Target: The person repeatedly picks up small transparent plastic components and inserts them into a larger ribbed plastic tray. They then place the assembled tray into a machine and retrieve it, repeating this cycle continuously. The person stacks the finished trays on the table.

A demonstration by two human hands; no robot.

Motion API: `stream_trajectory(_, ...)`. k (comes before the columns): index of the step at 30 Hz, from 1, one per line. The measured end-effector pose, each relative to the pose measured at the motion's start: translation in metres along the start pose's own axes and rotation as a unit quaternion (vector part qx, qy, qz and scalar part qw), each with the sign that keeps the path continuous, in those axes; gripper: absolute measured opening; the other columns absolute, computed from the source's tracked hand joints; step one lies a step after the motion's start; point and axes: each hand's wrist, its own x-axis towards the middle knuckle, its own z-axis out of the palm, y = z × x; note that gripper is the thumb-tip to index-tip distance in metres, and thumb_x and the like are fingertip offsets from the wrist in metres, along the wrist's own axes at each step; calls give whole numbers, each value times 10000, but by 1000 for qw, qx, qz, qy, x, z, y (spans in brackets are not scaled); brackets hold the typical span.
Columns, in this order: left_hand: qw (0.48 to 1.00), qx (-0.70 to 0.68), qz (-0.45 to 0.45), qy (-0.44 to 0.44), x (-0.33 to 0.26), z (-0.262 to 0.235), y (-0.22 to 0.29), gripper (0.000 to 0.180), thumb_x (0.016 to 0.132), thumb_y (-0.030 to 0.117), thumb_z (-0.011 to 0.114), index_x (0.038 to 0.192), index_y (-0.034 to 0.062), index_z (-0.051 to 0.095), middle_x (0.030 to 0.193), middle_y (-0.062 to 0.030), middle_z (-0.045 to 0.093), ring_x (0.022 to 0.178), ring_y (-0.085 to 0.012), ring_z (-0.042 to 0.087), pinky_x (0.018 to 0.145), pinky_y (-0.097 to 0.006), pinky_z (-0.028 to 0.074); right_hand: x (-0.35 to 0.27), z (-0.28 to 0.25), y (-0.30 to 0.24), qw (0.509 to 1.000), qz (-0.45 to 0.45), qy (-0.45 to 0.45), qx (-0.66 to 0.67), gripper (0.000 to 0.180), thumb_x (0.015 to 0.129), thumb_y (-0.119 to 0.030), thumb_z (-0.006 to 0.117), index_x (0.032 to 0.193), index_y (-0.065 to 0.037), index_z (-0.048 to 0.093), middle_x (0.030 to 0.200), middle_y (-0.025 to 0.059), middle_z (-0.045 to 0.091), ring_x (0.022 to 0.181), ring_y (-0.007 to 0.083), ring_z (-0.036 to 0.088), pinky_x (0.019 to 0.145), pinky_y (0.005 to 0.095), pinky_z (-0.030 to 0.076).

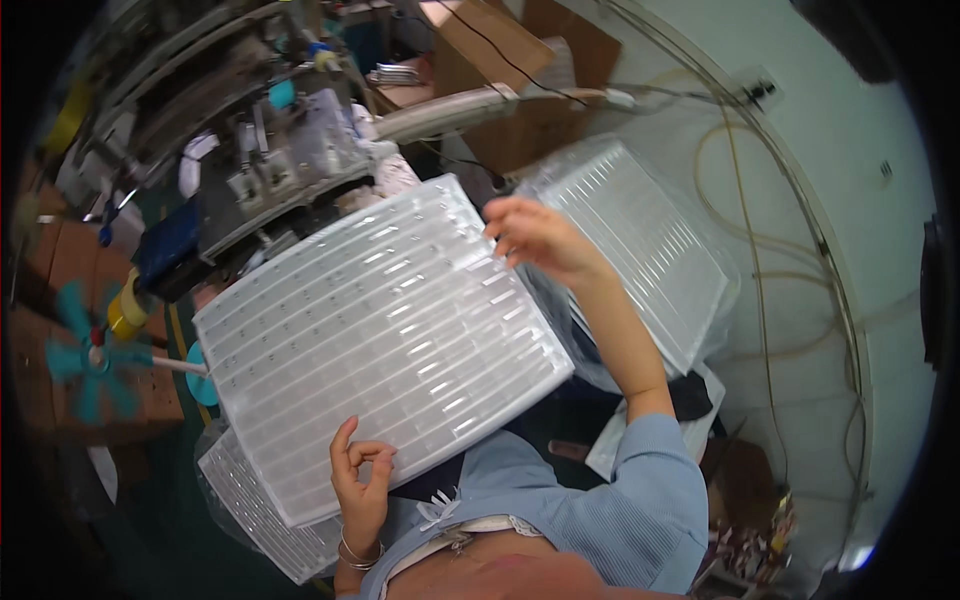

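Left hand (362,480) is pinching the near edge of a clear ribbed plastic tray (385,335), thumb on top. Right hand (535,235), at 1 o'clock, is gripping its far corner, arm bent. Bagged tray stack (650,250) is lying at 2 o'clock; another bagged stack (255,505) at 7.

Left hand (362,485): pinches near edge of clear ribbed plastic tray (385,340).
Right hand (535,238): grips tray's far corner.
Beside: bagged tray stack (650,240), right.
Left: teal fan (85,360), machine (250,170).
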Motion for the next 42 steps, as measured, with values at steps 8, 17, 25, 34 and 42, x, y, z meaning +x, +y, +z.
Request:
stream_trajectory(8,997,51,-26,-44,-7,9,4,459,849,10,565,1287,12,429,847,-81,609,739,-107,547,702,-233,447,-139,-32,61,986,135,48,-80,267,860,-147,634,1086,-12,587,978,99,663,871,140,635,730,261,510)
stream_trajectory(17,991,115,-10,-72,-14,38,12,418,837,15,574,1244,7,480,856,-95,626,757,-131,560,741,-276,447,-300,-167,101,700,-107,706,3,234,850,-253,640,1031,-109,605,895,4,603,748,86,561,611,236,428)
stream_trajectory(25,980,175,2,-99,-13,54,12,371,829,3,577,1196,-2,528,843,-109,639,741,-153,583,718,-287,464,-453,-205,270,235,66,956,-162,265,778,-198,597,983,-31,600,979,155,636,912,319,613,816,392,474)
stream_trajectory(34,958,220,66,-174,-13,78,15,371,835,17,582,1203,24,535,829,-98,621,736,-137,552,712,-270,458,-448,-142,317,268,372,859,-227,220,844,-199,524,1035,-168,630,1079,140,560,952,352,600,805,450,483)
stream_trajectory(42,946,242,66,-206,-13,94,20,336,837,29,582,1173,29,562,831,-100,631,750,-145,561,748,-298,457,-472,-146,333,258,414,805,-339,268,856,-190,518,1106,-145,605,1118,130,539,983,328,576,794,430,482)
